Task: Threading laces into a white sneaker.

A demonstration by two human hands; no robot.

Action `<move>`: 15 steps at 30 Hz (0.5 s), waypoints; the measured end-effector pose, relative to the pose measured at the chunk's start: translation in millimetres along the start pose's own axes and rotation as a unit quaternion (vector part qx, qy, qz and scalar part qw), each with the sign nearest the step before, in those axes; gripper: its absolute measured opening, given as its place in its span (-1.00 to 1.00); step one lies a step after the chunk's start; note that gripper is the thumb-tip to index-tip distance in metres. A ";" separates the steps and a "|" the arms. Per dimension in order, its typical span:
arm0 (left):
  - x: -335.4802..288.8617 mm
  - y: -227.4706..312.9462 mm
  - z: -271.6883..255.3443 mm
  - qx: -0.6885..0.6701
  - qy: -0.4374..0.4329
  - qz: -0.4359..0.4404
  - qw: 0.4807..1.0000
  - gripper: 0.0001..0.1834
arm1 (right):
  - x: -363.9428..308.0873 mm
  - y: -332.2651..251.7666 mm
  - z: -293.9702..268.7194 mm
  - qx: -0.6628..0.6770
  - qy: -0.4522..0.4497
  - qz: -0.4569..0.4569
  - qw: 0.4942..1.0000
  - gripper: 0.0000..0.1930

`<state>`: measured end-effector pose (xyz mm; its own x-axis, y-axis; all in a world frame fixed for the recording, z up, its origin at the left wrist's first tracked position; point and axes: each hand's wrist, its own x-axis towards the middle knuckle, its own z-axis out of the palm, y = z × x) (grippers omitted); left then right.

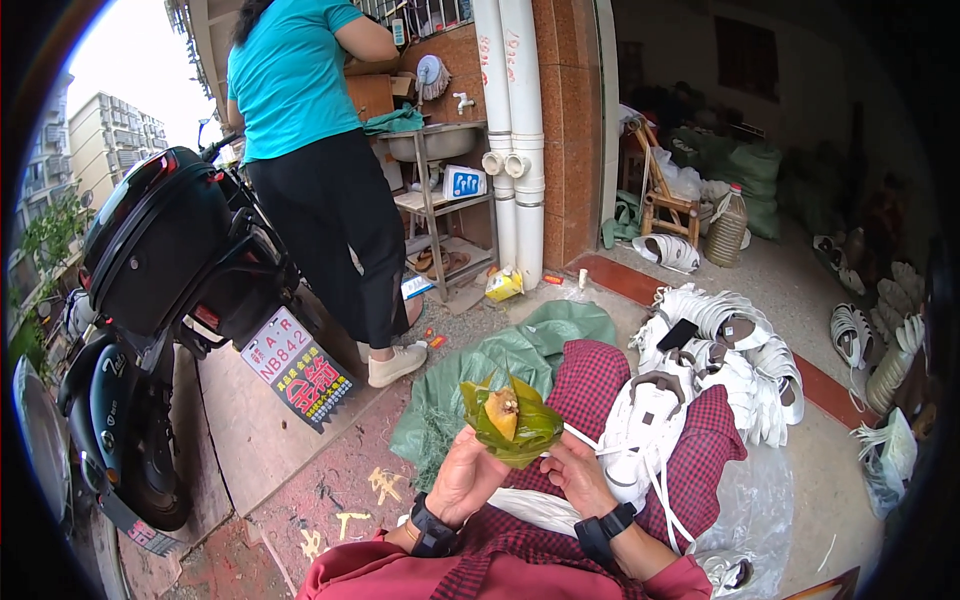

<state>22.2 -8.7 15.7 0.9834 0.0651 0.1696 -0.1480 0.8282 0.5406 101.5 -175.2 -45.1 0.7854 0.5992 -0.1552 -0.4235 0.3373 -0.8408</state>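
Head view, seen from my remote seat: a green leaf wrap (538, 428) is held up above the lap, opened around a yellow lump of food (500, 415). The left hand (468, 472) pinches the wrap's lower left, thumb to the front, and the right hand (578, 478) pinches its lower right; the fingers behind it are hidden, so I cannot tell how firmly they support it. What concerns me is the lump: its upper part is exposed, so a tilt or an uneven pull could let it slip out. A leaf tugged too hard could also split. Just to the right, a white shoe (632, 440) lies on the checked cloth (590, 380), where falling crumbs could mark it. Its loose laces (664, 495) trail near the right hand and could snag those fingers.
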 end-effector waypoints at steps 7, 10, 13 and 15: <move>2.0 -0.5 -3.0 -0.003 0.002 -0.001 1.000 -0.48 | 2.6 4.7 -5.3 -0.006 0.016 -0.006 1.000 -0.71; -1.1 -3.7 -3.2 -0.002 0.000 0.002 1.000 -0.47 | 0.6 5.1 -3.9 -0.012 -0.006 -0.006 1.000 -0.69; -2.0 -3.9 -3.4 0.003 0.008 0.002 1.000 -0.46 | 1.5 9.4 -7.4 -0.021 -0.008 0.001 1.000 -0.68; -2.9 -5.5 -6.0 0.000 0.008 0.007 1.000 -0.47 | 1.0 11.1 -8.4 -0.022 -0.010 -0.005 1.000 -0.68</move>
<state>20.8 -10.0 7.3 0.9828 0.0858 0.1637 -0.1618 0.8271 0.5382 101.3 -177.0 -59.0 0.7799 0.6108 -0.1364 -0.3947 0.3108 -0.8646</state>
